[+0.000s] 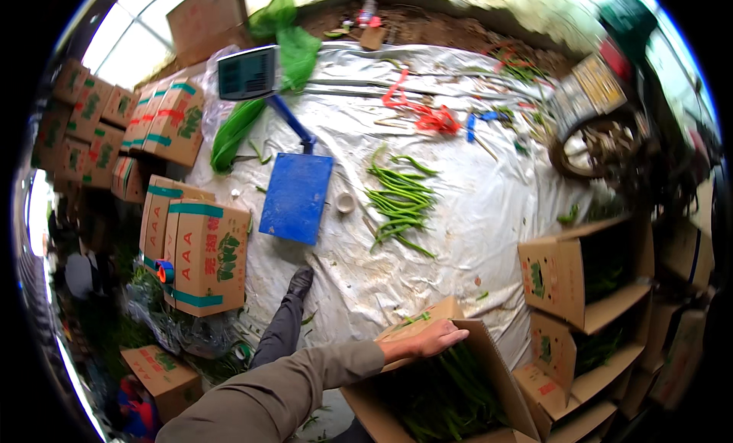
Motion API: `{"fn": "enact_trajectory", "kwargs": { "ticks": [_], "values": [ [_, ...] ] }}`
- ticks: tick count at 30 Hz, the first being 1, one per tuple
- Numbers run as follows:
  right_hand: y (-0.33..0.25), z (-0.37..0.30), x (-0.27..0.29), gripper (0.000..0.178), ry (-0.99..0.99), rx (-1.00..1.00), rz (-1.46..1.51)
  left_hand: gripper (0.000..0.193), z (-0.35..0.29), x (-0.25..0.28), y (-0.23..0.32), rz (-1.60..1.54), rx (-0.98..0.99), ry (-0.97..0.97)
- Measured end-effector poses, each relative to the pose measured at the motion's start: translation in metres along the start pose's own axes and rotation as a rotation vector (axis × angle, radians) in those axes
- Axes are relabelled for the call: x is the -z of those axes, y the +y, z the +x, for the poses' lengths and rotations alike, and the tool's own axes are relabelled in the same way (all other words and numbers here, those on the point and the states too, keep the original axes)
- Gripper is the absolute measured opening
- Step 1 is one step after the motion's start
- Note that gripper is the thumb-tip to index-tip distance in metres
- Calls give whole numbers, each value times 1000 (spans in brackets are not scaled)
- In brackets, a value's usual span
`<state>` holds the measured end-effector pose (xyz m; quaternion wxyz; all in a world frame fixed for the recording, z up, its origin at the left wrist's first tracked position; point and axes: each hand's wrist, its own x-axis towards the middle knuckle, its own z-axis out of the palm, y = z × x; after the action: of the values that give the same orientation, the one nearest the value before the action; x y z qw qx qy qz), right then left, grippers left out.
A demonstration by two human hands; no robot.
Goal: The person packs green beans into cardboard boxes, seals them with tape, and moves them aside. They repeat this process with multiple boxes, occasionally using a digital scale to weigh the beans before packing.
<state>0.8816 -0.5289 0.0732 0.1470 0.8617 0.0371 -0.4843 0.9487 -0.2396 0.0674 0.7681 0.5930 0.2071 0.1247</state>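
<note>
My left hand (427, 341) reaches in from the lower left, its fingers closed over the far upper edge of an open cardboard box (498, 359). Long green peppers (450, 393) fill much of the box, which stands close in front of me. My right hand is out of view. Farther out, a loose pile of long green peppers (401, 198) lies on a white sheet (466, 252). Left of the pile stands a scale with a blue platform (296, 198) and a display (247, 72) on a blue post.
Taped cardboard boxes (206, 256) stand at left, with more stacked behind. Open boxes (553, 279) of green produce are stacked at right. A wheel (569, 149) is at far right. Red ribbon (437, 121), green netting (298, 53) and a tape roll (345, 203) lie on the sheet.
</note>
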Motion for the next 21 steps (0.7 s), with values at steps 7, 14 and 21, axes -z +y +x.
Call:
{"fn": "enact_trajectory", "kwargs": {
  "ticks": [7, 14, 21],
  "values": [
    [-94, -86, 44, 45, 138, 39, -186, 53, -67, 241, 128, -364, 281, 259],
    [-266, -145, 67, 40, 179, 322, -299, 64, -182, 504, 190, -259, -92, 764],
    [-456, -175, 55, 52, 255, 329, -151, 67, -248, 686, 194, -157, -329, 893]
  ]
}}
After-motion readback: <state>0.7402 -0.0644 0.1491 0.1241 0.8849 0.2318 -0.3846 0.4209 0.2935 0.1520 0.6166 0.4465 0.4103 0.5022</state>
